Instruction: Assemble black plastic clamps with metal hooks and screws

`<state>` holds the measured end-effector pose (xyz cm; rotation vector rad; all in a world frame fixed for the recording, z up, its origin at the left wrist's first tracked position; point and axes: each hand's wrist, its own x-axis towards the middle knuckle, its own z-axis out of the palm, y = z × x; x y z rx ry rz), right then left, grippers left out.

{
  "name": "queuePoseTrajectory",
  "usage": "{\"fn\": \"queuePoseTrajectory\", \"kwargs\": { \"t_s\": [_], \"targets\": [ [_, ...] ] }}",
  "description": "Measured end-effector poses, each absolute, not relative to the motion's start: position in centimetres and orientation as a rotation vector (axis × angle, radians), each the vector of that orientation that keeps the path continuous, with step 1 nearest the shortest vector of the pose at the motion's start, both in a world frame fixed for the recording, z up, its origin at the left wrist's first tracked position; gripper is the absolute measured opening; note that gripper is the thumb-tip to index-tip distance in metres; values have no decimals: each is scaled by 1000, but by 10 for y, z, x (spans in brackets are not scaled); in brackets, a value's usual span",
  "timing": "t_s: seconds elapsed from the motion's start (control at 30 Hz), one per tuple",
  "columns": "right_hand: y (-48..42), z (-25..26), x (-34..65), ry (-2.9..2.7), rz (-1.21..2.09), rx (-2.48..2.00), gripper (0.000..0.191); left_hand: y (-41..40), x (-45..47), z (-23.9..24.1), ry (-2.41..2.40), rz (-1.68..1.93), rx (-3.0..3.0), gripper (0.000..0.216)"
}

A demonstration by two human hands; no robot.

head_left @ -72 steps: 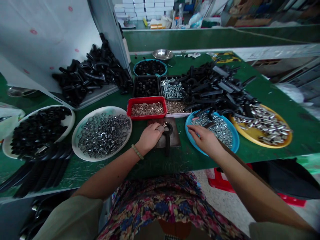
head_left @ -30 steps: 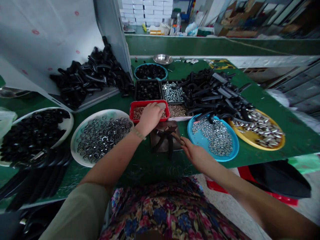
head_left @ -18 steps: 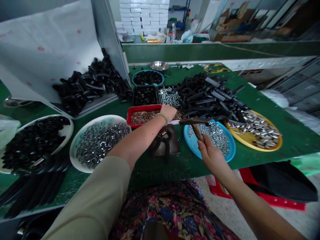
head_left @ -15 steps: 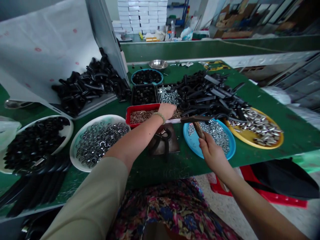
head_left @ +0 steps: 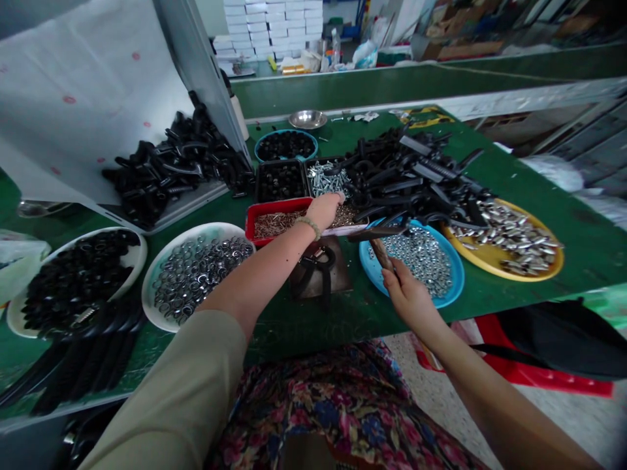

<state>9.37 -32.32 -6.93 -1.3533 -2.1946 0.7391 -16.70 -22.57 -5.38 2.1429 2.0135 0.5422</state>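
My right grip [head_left: 411, 297] clasps the hammer [head_left: 386, 231]; I can't tell whether my left grip [head_left: 323, 212], at the coppery bits [head_left: 350, 214], pinches anything. The black part [head_left: 326, 284] lies on the plate [head_left: 341, 281] near the counter's [head_left: 343, 323] front edge.

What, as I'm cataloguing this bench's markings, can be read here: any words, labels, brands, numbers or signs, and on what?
No legible text.
White sheet: red round marks, too blurred to read.
Green tabletop: too faintly marked near the front edge to read.
Stacked white boxes: any lettering too small.

Workshop: green bench [head_left: 298, 336], metal parts [head_left: 524, 240]
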Motion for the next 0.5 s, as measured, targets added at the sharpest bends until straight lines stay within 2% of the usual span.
{"fn": "queuePoseTrajectory", "kwargs": {
  "t_s": [0.13, 0.23, 0.37, 0.5],
  "targets": [
    [-324, -74, 99, -2181, 743, -1361, 47, -268, -174, -54, 1668, 1034, 1817, 18],
    [-324, -77, 100, -2192, 774, -1347, 47, -319, -176, -63, 1464, 1233, 1450, 23],
    [-324, -79, 95, -2220, 793, -1327, 46, -364, -172, -79, 1446, 1361, 1068, 28],
    [-327, -80, 90, -2235, 794, -1285, 42, -373, -165, -86, 1452, 1309, 1045, 24]
  ]
}}
